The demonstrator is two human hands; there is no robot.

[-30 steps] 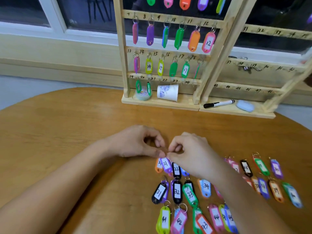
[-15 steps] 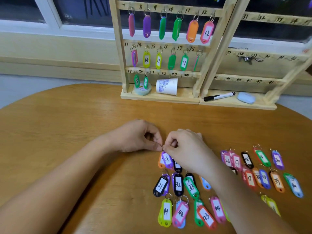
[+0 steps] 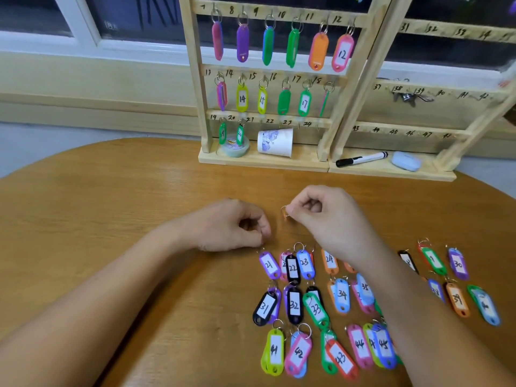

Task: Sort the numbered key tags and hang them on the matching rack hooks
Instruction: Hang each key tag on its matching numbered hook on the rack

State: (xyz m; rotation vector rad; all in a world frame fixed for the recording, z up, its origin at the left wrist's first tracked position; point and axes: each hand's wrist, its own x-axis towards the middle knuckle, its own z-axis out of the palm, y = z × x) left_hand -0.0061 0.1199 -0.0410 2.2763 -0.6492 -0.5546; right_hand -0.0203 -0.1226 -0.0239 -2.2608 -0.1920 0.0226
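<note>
R hand (image 3: 329,219): thumb + forefinger clamped on a ring (image 3: 284,211), held far of the tag rows. Orange sliver under the ring; rest of that tag hidden, no. unreadable.
L hand (image 3: 229,224): fingers curled to thumb, nothing seen in it. Just left of the ring, not touching it.
Why held so: prob. the ring is kept free at the fingertips so it can slip over a hook.
Tags (image 3: 294,304): near right on table (image 3: 111,219), face up, in rows by no.
Rows read: 21 22 23 24 / 31 32 33 34 35 / 41 42 43 44 45. Further right 30, 39; rest blurred.
Why laid so: prob. the rows mirror the rack rails, so picking goes in order.
Rack (image 3: 192,88): far, upright at table edge.
Rack writing: hand-inked 7–12, 13–18, 19–24 on left half; 31 32 33, 37–42, 43–47 on right half.
Hung, readable: 12, 14, 15, 17. Two green tags sit under 19, 20. Spots 21–24 bare, so likely next.
Rack base: cup (image 3: 275,142) on its side, marker (image 3: 361,159). No brand legible.
</note>
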